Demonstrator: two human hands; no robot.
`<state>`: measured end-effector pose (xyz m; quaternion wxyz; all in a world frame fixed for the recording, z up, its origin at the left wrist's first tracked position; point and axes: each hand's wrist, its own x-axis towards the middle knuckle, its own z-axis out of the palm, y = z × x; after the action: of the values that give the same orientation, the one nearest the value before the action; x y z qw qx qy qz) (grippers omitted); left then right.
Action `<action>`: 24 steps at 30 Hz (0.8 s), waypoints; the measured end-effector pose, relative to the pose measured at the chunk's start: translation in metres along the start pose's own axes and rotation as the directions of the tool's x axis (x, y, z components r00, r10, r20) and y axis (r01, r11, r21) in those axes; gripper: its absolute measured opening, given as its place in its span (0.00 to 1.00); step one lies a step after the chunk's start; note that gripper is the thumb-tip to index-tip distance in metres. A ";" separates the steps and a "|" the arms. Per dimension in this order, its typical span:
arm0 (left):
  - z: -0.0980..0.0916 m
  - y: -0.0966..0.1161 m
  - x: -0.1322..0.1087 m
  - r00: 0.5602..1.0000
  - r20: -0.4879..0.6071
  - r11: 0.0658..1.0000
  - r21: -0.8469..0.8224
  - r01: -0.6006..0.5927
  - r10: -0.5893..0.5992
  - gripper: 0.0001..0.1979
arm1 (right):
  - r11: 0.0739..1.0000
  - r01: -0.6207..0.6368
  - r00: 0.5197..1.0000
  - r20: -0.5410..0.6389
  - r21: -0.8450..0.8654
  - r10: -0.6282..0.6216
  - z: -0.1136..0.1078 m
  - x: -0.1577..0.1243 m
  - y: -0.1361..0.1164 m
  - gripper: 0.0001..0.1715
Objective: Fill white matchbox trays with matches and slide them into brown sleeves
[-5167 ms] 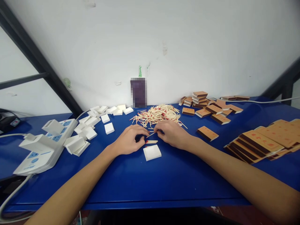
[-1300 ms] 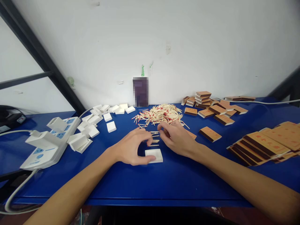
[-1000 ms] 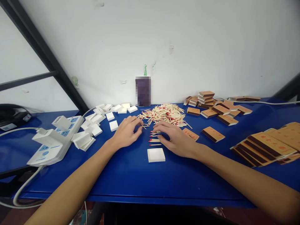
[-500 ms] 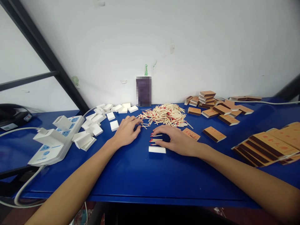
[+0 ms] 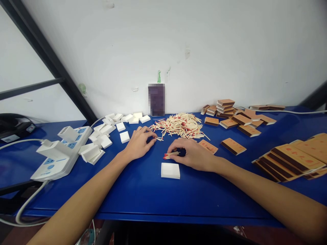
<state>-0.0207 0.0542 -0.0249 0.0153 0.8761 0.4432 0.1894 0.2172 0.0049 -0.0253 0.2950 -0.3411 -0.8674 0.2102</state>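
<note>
My right hand (image 5: 191, 153) is closed around a small bundle of red-tipped matches (image 5: 167, 155), their heads pointing left past the fingertips. Just in front of it, a white matchbox tray (image 5: 170, 170) lies flat on the blue table. My left hand (image 5: 140, 143) rests at the left edge of a loose match pile (image 5: 182, 126). Its thumb and forefinger are pinched on a couple of matches (image 5: 159, 139) there. A printed matchbox sleeve (image 5: 208, 146) lies partly behind my right hand.
White trays (image 5: 106, 129) are scattered at the left beside a power strip (image 5: 63, 153) with plugs and cables. Brown matchbox sleeves (image 5: 226, 108) are heaped at the back right, and stacked flattened ones (image 5: 293, 158) lie at the far right. A wall closes off the back.
The white tray has gone from standing on its side to lying flat, nearer me. My right fingers have gathered the spread matches into a bundle. My left fingertips have moved slightly right onto matches.
</note>
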 end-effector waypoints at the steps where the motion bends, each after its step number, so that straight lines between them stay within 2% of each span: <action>1: 0.000 0.001 0.000 1.000 0.005 1.000 -0.004 -0.003 0.003 0.10 | 1.000 -0.004 1.000 0.005 0.016 0.004 0.000 0.000 -0.001 0.04; 3: -0.001 0.003 0.001 1.000 0.015 1.000 -0.012 -0.005 0.005 0.09 | 0.997 -0.044 0.999 -0.012 0.070 0.045 -0.001 0.000 -0.001 0.05; 8: -0.001 0.009 0.001 0.999 0.041 0.999 -0.045 -0.021 0.023 0.08 | 0.970 -0.168 0.966 -0.164 0.177 0.198 0.000 0.003 0.003 0.05; 13: 0.000 0.013 0.002 0.999 0.018 0.996 -0.070 -0.047 0.048 0.08 | 0.961 -0.263 0.940 -0.203 0.085 0.275 0.005 0.016 0.012 0.08; 17: 0.000 0.021 0.004 0.995 -0.068 0.986 -0.146 -0.083 0.074 0.07 | 0.970 -0.241 0.951 -0.192 0.026 0.241 0.008 0.022 0.016 0.09; 20: -0.002 0.029 0.005 0.989 -0.132 0.971 -0.219 -0.099 0.071 0.07 | 0.976 -0.190 0.953 -0.220 0.104 0.209 0.008 0.021 0.015 0.10; 24: -0.003 0.033 0.005 0.979 -0.166 0.962 -0.228 -0.151 0.115 0.07 | 0.970 -0.167 0.942 -0.263 0.179 0.210 0.009 0.019 0.010 0.11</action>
<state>0.0059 0.0377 -0.0138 0.0742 0.8787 0.3571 0.3080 0.2049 0.0232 -0.0304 0.4186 -0.4253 -0.7614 0.2534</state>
